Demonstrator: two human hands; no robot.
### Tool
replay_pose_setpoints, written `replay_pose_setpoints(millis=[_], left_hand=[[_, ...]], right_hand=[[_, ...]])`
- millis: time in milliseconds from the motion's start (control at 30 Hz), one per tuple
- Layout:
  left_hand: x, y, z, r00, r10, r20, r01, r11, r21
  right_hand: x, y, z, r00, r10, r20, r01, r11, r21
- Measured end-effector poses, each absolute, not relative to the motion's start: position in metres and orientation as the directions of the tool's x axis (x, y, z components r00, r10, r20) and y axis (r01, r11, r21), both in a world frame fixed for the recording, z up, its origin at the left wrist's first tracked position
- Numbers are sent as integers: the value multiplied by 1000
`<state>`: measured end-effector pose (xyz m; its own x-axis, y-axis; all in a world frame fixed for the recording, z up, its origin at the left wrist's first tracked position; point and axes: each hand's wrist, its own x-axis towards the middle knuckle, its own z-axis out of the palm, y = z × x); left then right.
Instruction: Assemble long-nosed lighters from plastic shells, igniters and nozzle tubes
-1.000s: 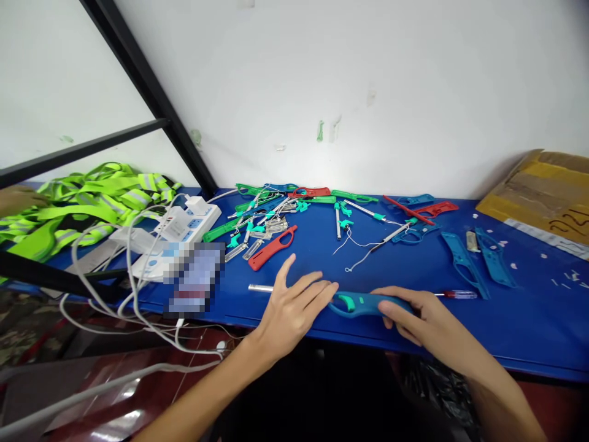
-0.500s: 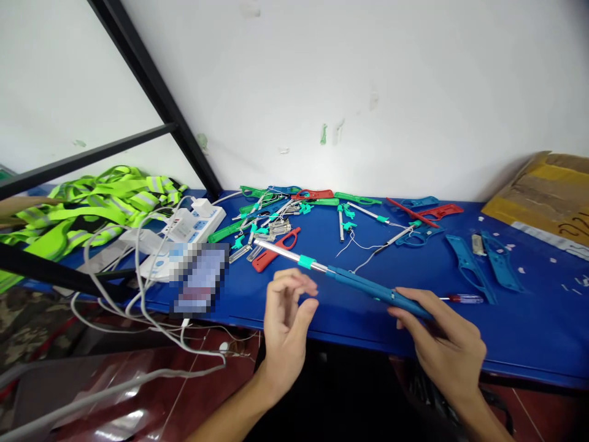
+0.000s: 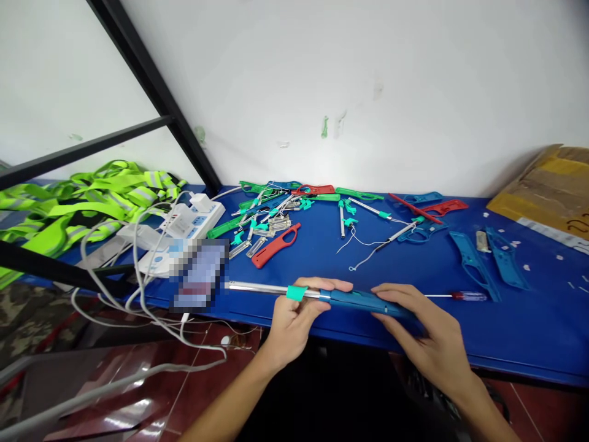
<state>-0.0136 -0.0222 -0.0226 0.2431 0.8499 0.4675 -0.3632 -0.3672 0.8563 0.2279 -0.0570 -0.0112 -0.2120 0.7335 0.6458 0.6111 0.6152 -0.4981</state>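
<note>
A blue long-nosed lighter [image 3: 356, 302] lies crosswise between my two hands, above the front part of the blue table. My left hand [image 3: 294, 325] grips it where the metal tube meets the handle, by the teal trigger-like piece [image 3: 297, 293]. The silver tube [image 3: 257, 287] points left past my fingers. My right hand [image 3: 426, 328] holds the rear of the blue handle, fingers on top and thumb below. Behind my right fingers a screwdriver [image 3: 468, 296] rests on the table. A red handle half [image 3: 276, 245] lies beyond my left hand.
Lighter parts in green, red and blue, with metal tubes and clear tanks [image 3: 278, 224], are heaped at the back. Blue handle halves [image 3: 506, 258] lie at right, near a cardboard box [image 3: 545, 193]. A power strip [image 3: 184, 239], phone [image 3: 200, 276] and neon-yellow straps [image 3: 92, 205] occupy the left.
My left hand has closed onto the lighter near the base of its tube. The lighter has turned closer to level and shifted left, my right hand moving with it.
</note>
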Motion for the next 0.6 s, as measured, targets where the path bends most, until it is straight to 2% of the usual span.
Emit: replay_pose_setpoints(millis=[100,167,267,367,600], left_hand=[[-16,-20,-19,283,824,491,-326,-399,857],[-17,-19,-18,294,812,505,-265,-438,859],[-17,-17,-20,228,830,509,-179,-478,860],[-17,-15,-22,136,853,503,-205,-472,857],[-17,-13,-22,198,854,482,-234,-436,869]], right_hand=[[221,-52,-1,-336,679,653,699,644,-310],[212,-48,5,-411,651,638,708,669,-227],[196,-41,10,-451,640,622,680,698,-224],[186,-34,7,-439,643,628,691,688,-221],[185,-29,-3,-422,627,655,691,690,-216]])
